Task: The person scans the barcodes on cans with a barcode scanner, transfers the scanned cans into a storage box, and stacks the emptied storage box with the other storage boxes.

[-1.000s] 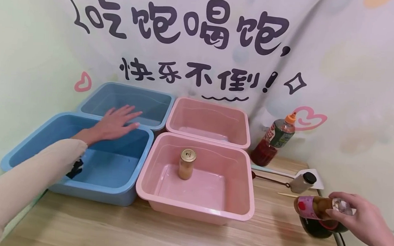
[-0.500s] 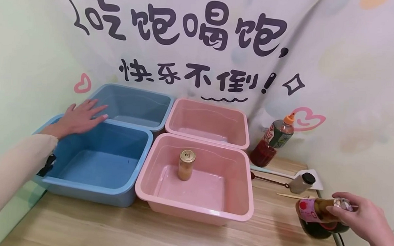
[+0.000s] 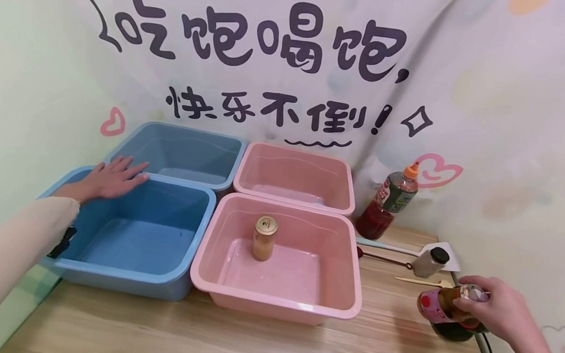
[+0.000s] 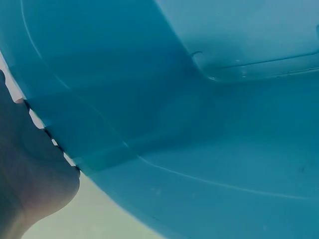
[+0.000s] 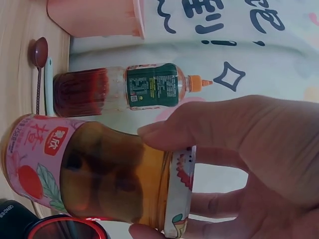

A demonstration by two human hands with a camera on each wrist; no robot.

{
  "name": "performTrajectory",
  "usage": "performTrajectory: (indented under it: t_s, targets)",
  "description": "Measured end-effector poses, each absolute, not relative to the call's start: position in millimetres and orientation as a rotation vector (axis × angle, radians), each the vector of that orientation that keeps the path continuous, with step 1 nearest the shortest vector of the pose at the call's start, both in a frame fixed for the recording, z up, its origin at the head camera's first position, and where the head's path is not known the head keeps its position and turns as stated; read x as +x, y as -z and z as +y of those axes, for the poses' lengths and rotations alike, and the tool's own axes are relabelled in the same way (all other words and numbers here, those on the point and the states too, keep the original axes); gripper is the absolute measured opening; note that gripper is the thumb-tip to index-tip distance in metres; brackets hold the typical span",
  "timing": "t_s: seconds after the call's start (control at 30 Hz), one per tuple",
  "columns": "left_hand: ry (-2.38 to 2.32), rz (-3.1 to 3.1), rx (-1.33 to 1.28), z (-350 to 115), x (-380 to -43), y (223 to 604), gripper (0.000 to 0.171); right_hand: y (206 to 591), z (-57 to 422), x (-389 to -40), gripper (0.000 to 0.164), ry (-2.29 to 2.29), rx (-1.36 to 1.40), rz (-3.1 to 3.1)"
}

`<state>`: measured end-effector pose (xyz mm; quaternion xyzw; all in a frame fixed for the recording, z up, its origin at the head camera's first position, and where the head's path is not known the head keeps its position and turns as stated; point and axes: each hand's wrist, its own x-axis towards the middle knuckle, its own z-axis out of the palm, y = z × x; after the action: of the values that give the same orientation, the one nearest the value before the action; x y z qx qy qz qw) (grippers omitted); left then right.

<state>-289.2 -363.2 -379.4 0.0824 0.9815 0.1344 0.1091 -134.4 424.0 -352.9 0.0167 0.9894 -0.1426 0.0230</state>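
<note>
My left hand (image 3: pixel 116 180) lies with its fingers extended over the shared edge of the front blue bin (image 3: pixel 193 248) and the back blue bin (image 3: pixel 190 155). In the left wrist view, part of that hand (image 4: pixel 37 174) shows along the blue rim. On the far right, my right hand (image 3: pixel 499 306) grips a glass jar (image 3: pixel 434 305) near its lid, the jar tilted over a dark object (image 3: pixel 454 332). Close up in the right wrist view, the jar (image 5: pixel 109 169) has a pink label and brownish round pieces in amber liquid; thumb and fingers hold its patterned lid (image 5: pixel 180 191).
A gold-lidded can (image 3: pixel 263 241) stands in the front pink bin (image 3: pixel 278 306); the back pink bin (image 3: pixel 296 172) is behind. Along the right are a red sauce bottle (image 3: pixel 386 203), a spatula (image 3: pixel 392 247), a brown spoon (image 3: pixel 384 258), a black-capped shaker (image 3: pixel 431 262) and a wooden utensil (image 3: pixel 419 281).
My left hand has moved left along the blue bins' shared edge. The right hand keeps holding the jar in nearly the same place, and the view has shifted slightly.
</note>
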Motion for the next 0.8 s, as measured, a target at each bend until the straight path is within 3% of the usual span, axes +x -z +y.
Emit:
performTrajectory:
  t_s: [0.4,0.8]
  targets:
    - [-0.399,2.848,0.216,-364.1,-289.9,376.2,0.08,350.2,419.1,-135.8,0.054,0.393,0.083,3.058]
    - [-0.398,2.869,0.221,-365.1,-289.1,379.6,0.079,348.7,418.9,-134.0,0.049,0.367,0.066,3.08]
